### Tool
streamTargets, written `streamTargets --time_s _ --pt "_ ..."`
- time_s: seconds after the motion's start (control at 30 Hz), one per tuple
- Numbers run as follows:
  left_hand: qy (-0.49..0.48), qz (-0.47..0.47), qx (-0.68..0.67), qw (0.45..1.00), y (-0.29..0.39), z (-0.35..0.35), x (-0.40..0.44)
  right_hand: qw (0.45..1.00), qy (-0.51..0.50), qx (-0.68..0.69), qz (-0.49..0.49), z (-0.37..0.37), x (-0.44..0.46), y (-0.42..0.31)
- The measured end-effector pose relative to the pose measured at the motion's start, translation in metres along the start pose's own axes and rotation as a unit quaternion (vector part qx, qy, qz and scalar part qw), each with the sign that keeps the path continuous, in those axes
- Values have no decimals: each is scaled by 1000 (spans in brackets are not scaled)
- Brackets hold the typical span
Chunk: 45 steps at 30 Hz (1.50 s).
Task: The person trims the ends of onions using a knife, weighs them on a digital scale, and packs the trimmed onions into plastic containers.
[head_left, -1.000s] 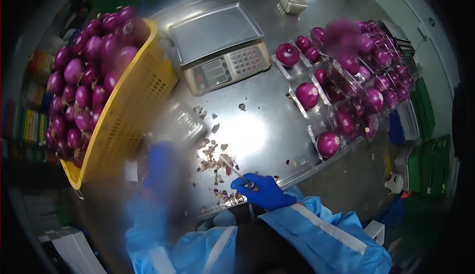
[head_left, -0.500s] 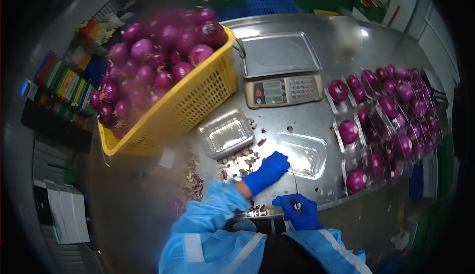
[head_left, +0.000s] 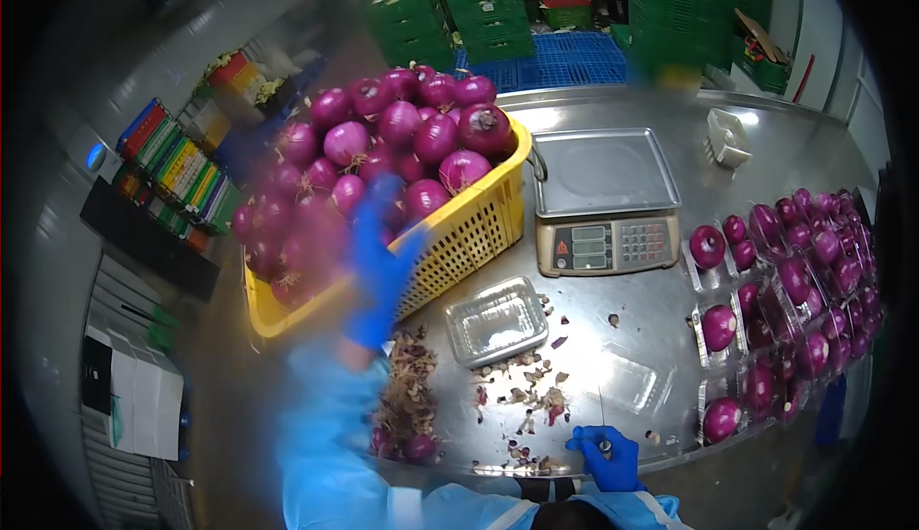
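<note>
My left hand [head_left: 383, 267], in a blue glove and blurred by motion, reaches over the near rim of the yellow crate [head_left: 464, 243], fingers spread beside the red onions [head_left: 397, 123] heaped in it. Near the table's front edge my right hand [head_left: 611, 458], also gloved in blue, is closed round a knife [head_left: 602, 415] whose thin blade points away from me. One clear tray [head_left: 632, 382] lies flat just beyond the knife. A stack of clear trays [head_left: 496, 322] sits between crate and scale. Onion scraps [head_left: 526, 396] are scattered on the steel table [head_left: 593, 315].
A weighing scale [head_left: 608, 200] stands behind the trays. At the right are many packed onions [head_left: 799, 281] in clear trays. A small white container [head_left: 728, 139] sits at the back. Root and skin trimmings [head_left: 407, 386] lie left of the scraps. Green crates [head_left: 493, 8] are stacked beyond the table.
My left hand has moved from near the knife, left and away from me, to the onion crate, its fingers now spread. My right hand still holds the knife. The view has shifted.
</note>
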<state>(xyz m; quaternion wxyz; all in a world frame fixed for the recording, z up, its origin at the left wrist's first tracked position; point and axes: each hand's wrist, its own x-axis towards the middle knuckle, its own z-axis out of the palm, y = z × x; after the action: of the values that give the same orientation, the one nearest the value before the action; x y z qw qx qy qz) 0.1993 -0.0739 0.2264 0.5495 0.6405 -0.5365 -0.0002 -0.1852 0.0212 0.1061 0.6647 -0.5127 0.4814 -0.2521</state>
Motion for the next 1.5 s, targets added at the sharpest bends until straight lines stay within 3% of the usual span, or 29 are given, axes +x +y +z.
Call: streamTargets --time_s 0.03,0.1,0.13,0.2,0.23,0.37,0.5,0.6,0.63,0.7,0.73,0.8,0.83,0.9,1.0,1.1,1.2,1.33,1.5 --pt "46 -63 37 996 0 -22 36 1000 -6 19 13 5 3 -2" --pt "144 -95 66 983 -10 -43 95 1000 -21 -10 -5 18 11 -5" --pt "171 -124 155 965 -40 -59 132 999 -27 -26 -16 23 17 -6" --pt "220 -49 268 937 -89 -69 178 997 -34 -56 -42 33 26 3" --pt "150 -108 214 959 -94 -74 195 995 -36 -71 -55 37 31 5" --pt "143 -90 426 889 -128 -56 233 993 -7 -115 -24 44 39 -13" --pt "121 -112 397 903 -129 -55 237 991 12 -130 15 38 43 -11" --pt "220 -3 316 923 -107 -49 206 992 14 -128 11 33 43 -10" --pt "183 37 216 959 -92 -52 188 992 16 -127 1 31 43 -11" --pt "107 168 97 975 -47 -49 134 993 14 -110 -38 25 48 -10" --pt "41 116 -67 990 2 -35 90 993 17 -101 -51 21 49 -9" --pt "12 86 -31 996 16 -28 26 997 13 -56 -60 13 54 -15" --pt "-66 85 -83 991 15 -30 -7 993 -1 -75 -91 8 56 -25" --pt "-203 -58 -138 968 42 -27 -67 975 -39 -149 -160 -3 57 -37" --pt "-331 -295 -302 844 52 -15 -128 931 -134 -224 -255 -9 60 -55" --pt "-384 -391 -367 752 58 -12 -165 890 -168 -306 -294 -3 55 -55" --pt "-435 -418 -412 683 50 -15 -186 853 -223 -364 -300 1 45 -44" --pt "-457 -401 -462 646 50 -16 -200 828 -247 -405 -300 8 37 -29" --pt "-491 -342 -444 668 49 -14 -213 844 -237 -355 -323 19 25 -36"
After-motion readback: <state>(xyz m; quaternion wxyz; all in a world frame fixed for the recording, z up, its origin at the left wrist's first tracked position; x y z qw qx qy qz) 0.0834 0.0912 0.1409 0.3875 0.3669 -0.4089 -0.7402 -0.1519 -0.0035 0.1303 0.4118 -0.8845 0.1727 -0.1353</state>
